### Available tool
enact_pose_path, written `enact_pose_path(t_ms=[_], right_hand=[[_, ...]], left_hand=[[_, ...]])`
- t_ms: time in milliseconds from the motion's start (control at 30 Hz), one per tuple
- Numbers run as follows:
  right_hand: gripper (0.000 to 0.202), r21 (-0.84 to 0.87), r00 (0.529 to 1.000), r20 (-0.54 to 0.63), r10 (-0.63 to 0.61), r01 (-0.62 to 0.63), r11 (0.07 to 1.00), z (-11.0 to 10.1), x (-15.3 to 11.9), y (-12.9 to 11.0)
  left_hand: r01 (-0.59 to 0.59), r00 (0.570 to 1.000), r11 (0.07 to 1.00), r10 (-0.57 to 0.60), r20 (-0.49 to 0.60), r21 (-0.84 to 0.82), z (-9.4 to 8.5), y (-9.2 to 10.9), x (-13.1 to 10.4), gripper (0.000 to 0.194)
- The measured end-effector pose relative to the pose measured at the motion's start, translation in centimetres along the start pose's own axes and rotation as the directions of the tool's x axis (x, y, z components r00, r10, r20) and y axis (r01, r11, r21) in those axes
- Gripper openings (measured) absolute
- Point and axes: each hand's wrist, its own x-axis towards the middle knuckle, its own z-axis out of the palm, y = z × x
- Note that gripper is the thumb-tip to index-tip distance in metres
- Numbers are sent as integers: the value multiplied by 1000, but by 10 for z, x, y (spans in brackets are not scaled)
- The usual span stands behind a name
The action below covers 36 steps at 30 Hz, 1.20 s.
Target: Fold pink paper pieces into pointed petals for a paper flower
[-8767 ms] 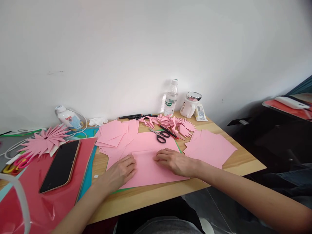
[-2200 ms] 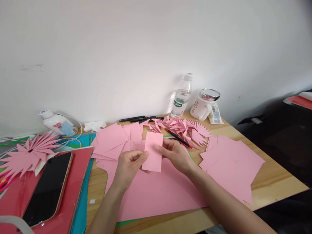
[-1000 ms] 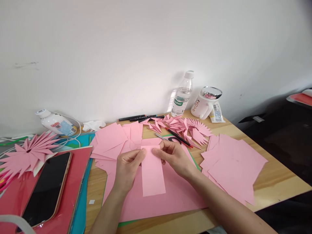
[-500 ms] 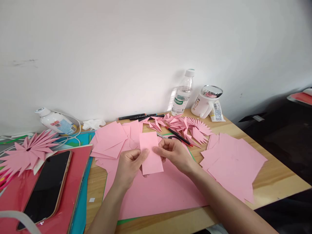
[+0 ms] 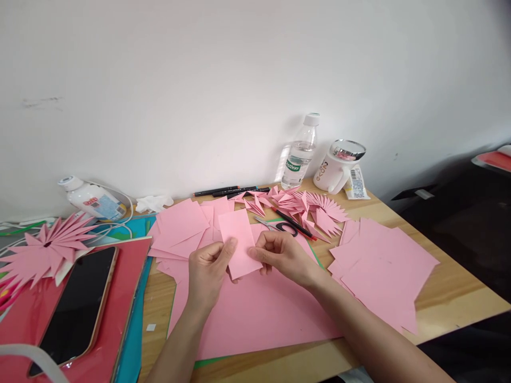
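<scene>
- Tipped leftward since the last frame, the pink slip (image 5: 241, 231) hangs over the bench (image 5: 443, 304) and its big pink sheet (image 5: 263, 319).
- Folded already: a spiky ring (image 5: 319, 205) and a pinwheel (image 5: 50, 246); left pile (image 5: 181, 229) and right pile (image 5: 383, 266) still lie flat (patient work, this), so plenty seems left, and the slip looks barely begun.
- Between both hands, the slip has its left edge pinched by the left hand (image 5: 205, 271), its lower right corner by the right hand's (image 5: 289, 256) fingers.
</scene>
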Motion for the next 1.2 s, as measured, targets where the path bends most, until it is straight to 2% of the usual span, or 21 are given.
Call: enact_pose_path(t_ms=[133, 233, 367, 467, 600, 667, 767, 967, 1200], right_hand=[[32, 68, 999, -38, -18, 20, 997, 1, 1, -1], [31, 143, 997, -78, -19, 30, 989, 1, 1, -3], [30, 103, 988, -144, -51, 66, 993, 0, 0, -5], [26, 76, 970, -239, -53, 73, 994, 1, 1, -3], [28, 22, 948, -312, -65, 75, 997, 1, 2, -1], [28, -27, 951, -293, -94, 90, 996, 1, 2, -2], [30, -72, 971, -182, -153, 142, 987, 2, 2, -2], [53, -1, 981, 12, -194, 194, 981, 2, 1, 3], [53, 41, 985, 29, -172, 171, 984, 3, 1, -1]], left_hand=[[-7, 1000, 1000, 6, 16, 30, -2, -1, 2, 41], [16, 997, 1000, -18, 71, 23, 0, 1, 2, 42], [49, 993, 994, -39, 110, -93, 3, 5, 1, 39], [68, 987, 981, -41, 153, -180, 1, 7, 2, 30], [107, 976, 970, -60, 210, -218, -1, 7, 4, 24], [116, 971, 968, -65, 229, -220, -1, 7, 5, 27], [110, 969, 971, -57, 238, -214, 0, 6, 6, 34], [90, 975, 975, -45, 217, -203, 0, 1, 6, 39], [103, 977, 976, -63, 202, -191, 2, -1, 6, 48]])
